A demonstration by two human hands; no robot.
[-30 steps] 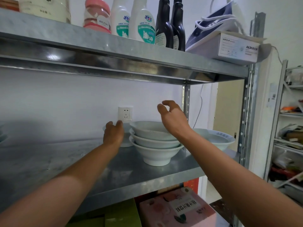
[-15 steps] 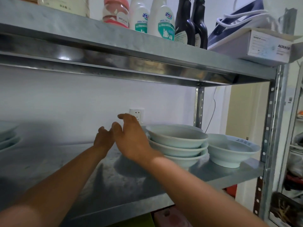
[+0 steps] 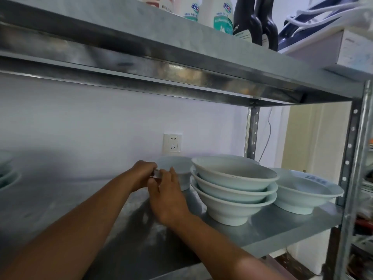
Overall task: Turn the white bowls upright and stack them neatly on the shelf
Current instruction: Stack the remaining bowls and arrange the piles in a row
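Observation:
A small white bowl (image 3: 178, 167) stands on its foot at the back of the metal shelf (image 3: 282, 225), below a wall socket. My left hand (image 3: 142, 174) grips its left rim with curled fingers. My right hand (image 3: 167, 191) lies against the bowl's near side with fairly straight fingers, hiding part of it. Just to the right is a stack of three upright white bowls (image 3: 234, 190). Another upright white bowl with blue lettering (image 3: 302, 191) sits at the shelf's right end.
The rim of one more bowl (image 3: 240, 158) shows behind the stack. More bowls (image 3: 6, 175) sit at the far left edge. The upper shelf (image 3: 181, 53) hangs low overhead with bottles, an iron and a box. A steel post (image 3: 352, 178) stands at the right.
My right hand crossed from above the stack to the small back bowl and now touches it. My left hand stayed at that bowl's left rim. The view shifted left and closer.

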